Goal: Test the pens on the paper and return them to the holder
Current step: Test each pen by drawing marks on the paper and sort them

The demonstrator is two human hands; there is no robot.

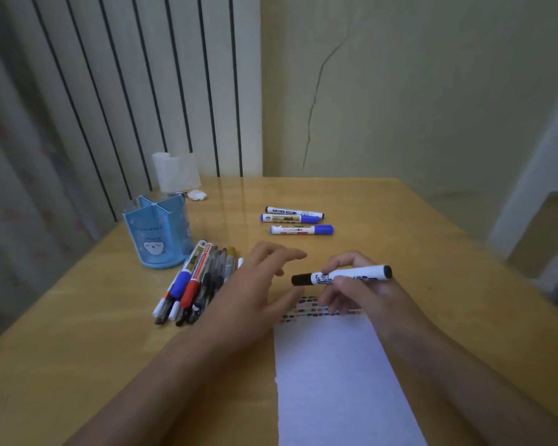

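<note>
Since our right hand [351, 284] pinches the black marker [342, 275] mid-barrel, it's light, stiff, slick; left hand [264, 278] hangs w/ fingers spread.

Wooden table [384, 201], glossy top. Yellowish wall [416, 91], long crack [316, 101]. White radiator [149, 91] behind left. Patterned curtain [10, 188] far left. Dim light.

one view only, head-mounted, wide-angle, looking forward and down over the worktop [432, 226] from the near edge. close in on both forearms at the bottom of frame, facing the far wall [400, 91] and the corner beyond.
</note>
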